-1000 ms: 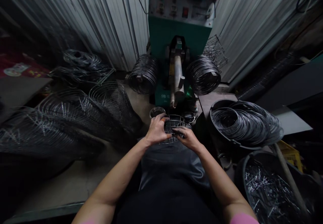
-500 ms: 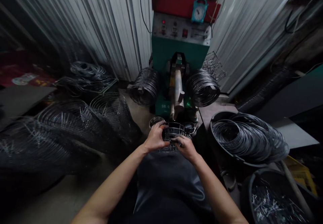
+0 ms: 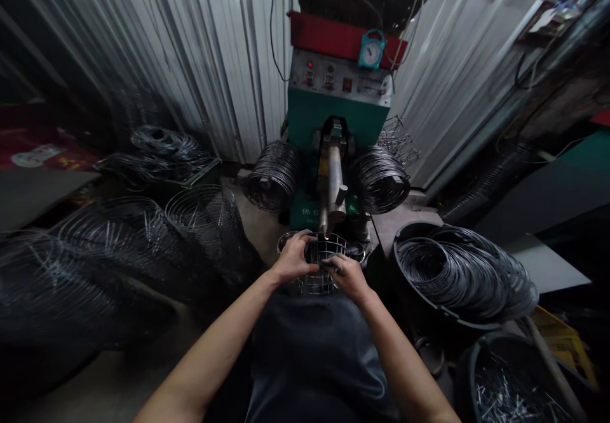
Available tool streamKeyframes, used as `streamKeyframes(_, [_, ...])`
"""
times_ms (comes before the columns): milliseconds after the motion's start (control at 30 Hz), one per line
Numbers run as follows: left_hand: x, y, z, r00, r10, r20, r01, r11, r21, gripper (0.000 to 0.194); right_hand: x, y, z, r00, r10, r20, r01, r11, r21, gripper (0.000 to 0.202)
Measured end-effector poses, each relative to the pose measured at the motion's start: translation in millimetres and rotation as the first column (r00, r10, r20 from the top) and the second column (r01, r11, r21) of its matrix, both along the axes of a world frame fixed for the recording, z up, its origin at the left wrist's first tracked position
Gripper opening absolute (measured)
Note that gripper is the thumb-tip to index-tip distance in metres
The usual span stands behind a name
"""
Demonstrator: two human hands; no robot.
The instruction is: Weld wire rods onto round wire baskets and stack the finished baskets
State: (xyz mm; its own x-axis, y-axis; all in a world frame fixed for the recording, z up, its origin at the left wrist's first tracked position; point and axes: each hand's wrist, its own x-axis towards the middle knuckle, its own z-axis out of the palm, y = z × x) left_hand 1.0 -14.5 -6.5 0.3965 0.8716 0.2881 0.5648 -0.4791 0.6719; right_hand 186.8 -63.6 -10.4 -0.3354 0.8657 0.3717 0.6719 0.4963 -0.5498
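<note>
A small round wire basket (image 3: 315, 283) is between my hands, just below the metal electrode arm (image 3: 335, 175) of a green machine (image 3: 305, 115). On its left side my left hand (image 3: 294, 260) grips the rim, thumb and fingers curved round the wire. At the near right side, the fingers of my right hand (image 3: 347, 273) are pinched together at the basket; a small piece between them is too dark to make out. The electrode tip sits right over the basket's far part.
Wire ring bundles hang left (image 3: 272, 175) and right (image 3: 380, 178) of the machine. At the right are a tub of wire rings (image 3: 398, 251) and a bucket of short wires (image 3: 469, 372). Wire mesh baskets (image 3: 204, 226) stand at the left.
The view has tilted up slightly, so the machine appears lower. The basket's far rim now lies closer under the electrode tip; both hands keep nearly the same grip.
</note>
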Motion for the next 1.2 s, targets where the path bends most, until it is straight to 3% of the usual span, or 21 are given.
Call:
streamKeyframes(300, [6,17,2.0,1.0,0.007,-0.02,-0.007,0.999,-0.034,0.059,2,13,-2.7,0.999,-0.035,-0.028,0.035,0.999,0.011,0.02])
streamKeyframes(500, [12,29,2.8,0.993,0.1,-0.058,-0.103,0.993,-0.054,0.061,0,28,-2.4,0.993,-0.109,-0.039,0.11,0.994,0.013,0.022])
streamKeyframes(733, [12,37,-2.3,0.997,0.073,-0.031,-0.075,0.996,-0.048,0.067,8,21,-15.2,0.94,-0.24,-0.244,0.265,0.961,0.074,0.016])
streamKeyframes(1000, [14,59,-1.2,0.998,0.068,-0.008,-0.068,0.996,-0.053,0.062,17,40,-15.7,0.923,-0.278,-0.265,0.296,0.955,0.03,0.012])
streamKeyframes(1200, [16,63,4.8,0.997,0.069,-0.022,-0.07,0.995,-0.076,0.06,11,47,-16.0,0.913,-0.303,-0.272,0.324,0.945,0.034,0.016])
